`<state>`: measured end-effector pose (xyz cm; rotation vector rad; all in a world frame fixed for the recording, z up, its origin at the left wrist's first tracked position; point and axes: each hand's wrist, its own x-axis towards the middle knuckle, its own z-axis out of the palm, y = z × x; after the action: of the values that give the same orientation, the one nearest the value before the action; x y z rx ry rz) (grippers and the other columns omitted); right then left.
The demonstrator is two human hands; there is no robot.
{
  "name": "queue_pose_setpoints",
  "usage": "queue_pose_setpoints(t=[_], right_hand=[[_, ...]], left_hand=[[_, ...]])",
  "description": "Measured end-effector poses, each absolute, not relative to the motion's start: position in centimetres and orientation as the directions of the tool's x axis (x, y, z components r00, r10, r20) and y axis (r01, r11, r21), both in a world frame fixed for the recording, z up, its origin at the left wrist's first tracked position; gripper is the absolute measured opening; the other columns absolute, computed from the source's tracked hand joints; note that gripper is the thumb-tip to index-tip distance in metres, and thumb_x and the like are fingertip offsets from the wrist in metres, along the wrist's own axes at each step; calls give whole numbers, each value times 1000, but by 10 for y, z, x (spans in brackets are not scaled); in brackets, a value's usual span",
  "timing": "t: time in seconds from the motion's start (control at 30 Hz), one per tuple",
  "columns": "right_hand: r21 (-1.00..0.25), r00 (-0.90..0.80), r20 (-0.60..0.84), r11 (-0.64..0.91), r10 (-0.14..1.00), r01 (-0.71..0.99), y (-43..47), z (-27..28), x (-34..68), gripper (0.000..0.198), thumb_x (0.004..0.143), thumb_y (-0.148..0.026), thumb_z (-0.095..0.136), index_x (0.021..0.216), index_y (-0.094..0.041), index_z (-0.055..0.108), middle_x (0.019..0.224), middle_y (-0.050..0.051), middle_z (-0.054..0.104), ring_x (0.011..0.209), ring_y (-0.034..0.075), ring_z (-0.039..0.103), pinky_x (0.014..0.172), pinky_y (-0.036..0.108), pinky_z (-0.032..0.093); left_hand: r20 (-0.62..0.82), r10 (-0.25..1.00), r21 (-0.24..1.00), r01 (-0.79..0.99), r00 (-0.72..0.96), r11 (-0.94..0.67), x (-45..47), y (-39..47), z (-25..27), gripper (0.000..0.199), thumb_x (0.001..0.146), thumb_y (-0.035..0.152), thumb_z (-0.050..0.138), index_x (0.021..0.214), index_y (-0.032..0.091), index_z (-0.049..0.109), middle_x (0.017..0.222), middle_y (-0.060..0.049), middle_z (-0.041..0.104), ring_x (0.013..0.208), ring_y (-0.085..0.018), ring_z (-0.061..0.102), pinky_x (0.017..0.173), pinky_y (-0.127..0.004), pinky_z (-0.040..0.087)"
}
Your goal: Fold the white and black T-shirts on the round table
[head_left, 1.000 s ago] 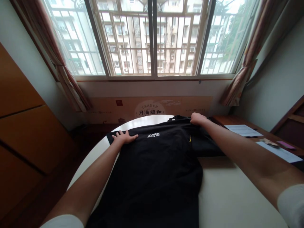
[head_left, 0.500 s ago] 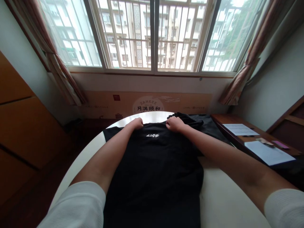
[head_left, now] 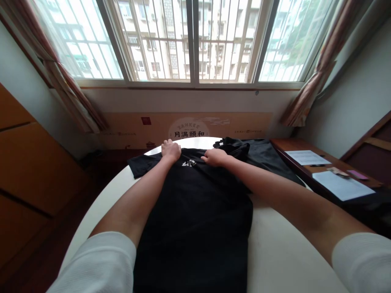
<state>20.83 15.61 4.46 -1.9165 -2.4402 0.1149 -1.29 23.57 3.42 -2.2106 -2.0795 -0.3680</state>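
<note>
A black T-shirt with small white lettering lies spread over a white round table, its neck end at the far side. My left hand is on the far shoulder edge to the left of the lettering, with its fingers curled over the cloth. To the right of the lettering, my right hand is closed on the shirt's upper edge. One sleeve sticks out flat beyond my left hand. The fabric between the two hands looks slightly slack.
More dark clothing lies heaped at the table's far right. Beside it stands a brown wooden desk with papers and a pink item. A long printed box lies under the window. An orange-brown cabinet is at left.
My right hand has shifted left, closer to the lettering, and my left hand's fingers have risen over the edge. The shirt's lettering and right side have moved left; the view has tilted slightly.
</note>
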Motion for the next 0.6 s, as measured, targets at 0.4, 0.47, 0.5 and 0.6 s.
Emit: queue_pose_setpoints(t=[0.4,0.47,0.5,0.6], right_hand=[[-53,-62,97,68,993,996,196,41,220,35,96,-18,62,131,-14,69,136,23,66,116,35,71,92,40,56],[-46,-53,142,60,988,997,197,43,221,41,98,-17,59,138,-12,64,141,26,59,115,36,70,93,41,56],[-42,-55,162,62,985,997,196,44,222,44,98,-17,58,141,-11,61,144,27,56,116,36,69,93,42,56],[-28,-118,169,124,979,992,193,47,224,42,95,-18,63,136,-12,65,144,26,56,125,37,62,100,43,52]], left_hand=[[152,940,283,897,307,-338,-29,247,37,21,83,11,69,96,16,84,102,-10,82,92,-23,76,84,-25,56],[167,950,354,883,265,-309,-29,247,41,22,88,14,67,102,14,83,102,-10,81,80,-20,76,77,-25,57],[175,955,407,865,241,-293,-29,247,43,21,91,16,66,104,14,82,102,-10,81,73,-18,75,74,-24,57],[235,960,548,794,156,-263,-28,247,49,22,96,26,66,106,13,80,101,-9,80,58,-13,70,67,-23,55]])
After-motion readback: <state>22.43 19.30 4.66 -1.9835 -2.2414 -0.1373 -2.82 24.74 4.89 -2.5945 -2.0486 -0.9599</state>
